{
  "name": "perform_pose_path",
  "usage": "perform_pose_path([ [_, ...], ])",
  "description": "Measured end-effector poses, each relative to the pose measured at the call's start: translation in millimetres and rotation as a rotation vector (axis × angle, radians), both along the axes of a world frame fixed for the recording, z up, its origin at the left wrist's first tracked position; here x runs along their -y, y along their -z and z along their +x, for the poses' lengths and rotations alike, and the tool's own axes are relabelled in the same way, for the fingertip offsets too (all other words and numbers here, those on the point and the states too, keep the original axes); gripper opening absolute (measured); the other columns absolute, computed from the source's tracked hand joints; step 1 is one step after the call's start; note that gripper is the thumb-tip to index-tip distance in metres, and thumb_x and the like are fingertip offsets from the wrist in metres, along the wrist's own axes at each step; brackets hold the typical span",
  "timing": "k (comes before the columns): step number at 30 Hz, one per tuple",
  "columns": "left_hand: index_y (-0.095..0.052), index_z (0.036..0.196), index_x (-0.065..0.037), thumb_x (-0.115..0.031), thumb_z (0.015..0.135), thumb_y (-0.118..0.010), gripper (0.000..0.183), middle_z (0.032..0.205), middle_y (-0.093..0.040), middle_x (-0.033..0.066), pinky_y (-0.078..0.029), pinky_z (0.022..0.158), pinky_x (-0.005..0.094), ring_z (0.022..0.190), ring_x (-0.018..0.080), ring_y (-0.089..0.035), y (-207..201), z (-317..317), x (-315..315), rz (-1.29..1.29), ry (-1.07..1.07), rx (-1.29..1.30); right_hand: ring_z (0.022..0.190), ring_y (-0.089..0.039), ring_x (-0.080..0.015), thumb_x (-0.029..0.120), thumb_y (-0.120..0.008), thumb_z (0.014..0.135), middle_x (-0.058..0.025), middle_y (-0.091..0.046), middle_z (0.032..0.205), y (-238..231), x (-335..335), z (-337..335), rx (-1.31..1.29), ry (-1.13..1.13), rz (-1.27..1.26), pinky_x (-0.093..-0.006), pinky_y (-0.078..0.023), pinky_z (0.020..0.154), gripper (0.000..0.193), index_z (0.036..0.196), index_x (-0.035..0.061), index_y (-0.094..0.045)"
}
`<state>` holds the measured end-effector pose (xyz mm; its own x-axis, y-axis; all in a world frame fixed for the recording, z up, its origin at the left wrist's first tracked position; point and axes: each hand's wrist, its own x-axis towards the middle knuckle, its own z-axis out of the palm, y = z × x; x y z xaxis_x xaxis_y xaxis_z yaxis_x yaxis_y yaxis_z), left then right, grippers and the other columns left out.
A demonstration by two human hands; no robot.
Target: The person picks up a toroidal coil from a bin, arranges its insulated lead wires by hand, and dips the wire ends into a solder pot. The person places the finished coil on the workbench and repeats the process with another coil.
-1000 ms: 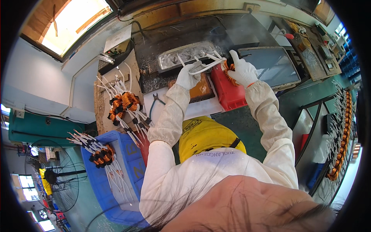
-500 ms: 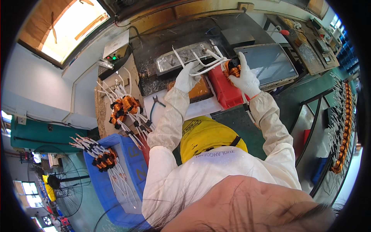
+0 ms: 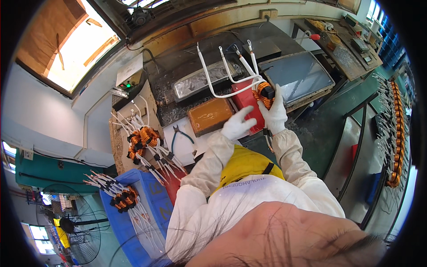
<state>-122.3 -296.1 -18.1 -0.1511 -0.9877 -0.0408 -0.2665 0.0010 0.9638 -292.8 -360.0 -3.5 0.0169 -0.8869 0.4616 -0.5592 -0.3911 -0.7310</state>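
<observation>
My gloved right hand [image 3: 275,116] grips a copper-wound toroidal coil [image 3: 262,92] with a black block on its side. Long white-sleeved leads [image 3: 208,79] fan out from the coil, bent upward, their bare metal tips pointing to the back of the bench. Another lead hangs below my right hand. My gloved left hand [image 3: 239,124] holds nothing, fingers apart, just left of the coil. Behind the leads lies a rectangular metal pan [image 3: 182,90] with a silvery, shiny surface. An amber block in a dark tray [image 3: 210,115] sits nearer, and a red bin [image 3: 243,97] stands beside it.
Green-handled cutters [image 3: 173,140] lie on white paper. More coils [image 3: 147,135] are piled at the bench's left, with another bundle in a blue crate [image 3: 158,196] below. A grey-topped panel [image 3: 302,75] is right of the bin. A row of coils [image 3: 395,133] fills a rack at far right.
My left hand has let go of the white leads and moved down toward me, opening. The coil in my right hand has come slightly nearer, its leads now standing up more.
</observation>
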Motion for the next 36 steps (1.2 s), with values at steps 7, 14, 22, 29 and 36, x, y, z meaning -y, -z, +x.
perform_pose_path([
  [7,-0.045,0.142,-0.004,-0.023,0.09,-0.059,0.057,0.143,-0.048,0.0215,-0.046,0.098,0.031,0.128,0.0309,-0.052,51.0,-34.6,-12.6,-0.302,-0.193,0.269,0.113,-0.059,-0.0392,0.023,-0.077,0.079,-0.023,-0.054,0.13,7.2,-2.6,1.6,0.051,0.024,0.049,-0.0419,-0.051,0.092,0.085,0.148,0.0047,-0.031],
  [14,-0.046,0.141,-0.013,-0.023,0.089,-0.058,0.055,0.149,-0.044,0.0092,-0.052,0.089,0.0376,0.109,0.034,-0.063,44.3,-34.6,-15.5,-0.272,-0.141,0.456,0.111,-0.06,-0.0377,0.025,-0.077,0.08,-0.0196,-0.056,0.127,9.1,-1.3,-1.6,0.023,0.019,-0.03,-0.0425,-0.051,0.091,0.074,0.141,0.0072,-0.039],
  [22,-0.048,0.14,-0.015,-0.023,0.088,-0.058,0.053,0.151,-0.042,0.0071,-0.054,0.082,0.0373,0.094,0.0329,-0.067,46.6,-34.0,-17.4,-0.267,-0.16,0.409,0.108,-0.061,-0.0369,0.025,-0.077,0.079,-0.018,-0.057,0.123,2.4,-4.7,1.9,0.021,0.047,0.023,-0.0421,-0.051,0.09,0.069,0.137,0.0076,-0.043],
  [29,-0.049,0.139,-0.016,-0.022,0.088,-0.058,0.053,0.151,-0.041,0.0066,-0.054,0.084,0.0381,0.1,0.0328,-0.066,47.2,-33.9,-19.4,-0.292,-0.152,0.412,0.108,-0.061,-0.0367,0.025,-0.077,0.079,-0.018,-0.058,0.123,3.0,-4.9,1.1,0.051,0.032,0.004,-0.042,-0.051,0.09,0.067,0.135,0.0073,-0.045],
  [36,-0.049,0.139,-0.016,-0.022,0.088,-0.057,0.052,0.152,-0.04,0.0078,-0.054,0.086,0.0384,0.102,0.0335,-0.065,49.1,-34.3,-22.9,-0.301,-0.167,0.426,0.109,-0.06,-0.0369,0.024,-0.077,0.079,-0.0179,-0.058,0.124,1.2,-5.2,1.6,0.059,0.03,0.018,-0.0418,-0.05,0.09,0.066,0.135,0.0069,-0.045],
])
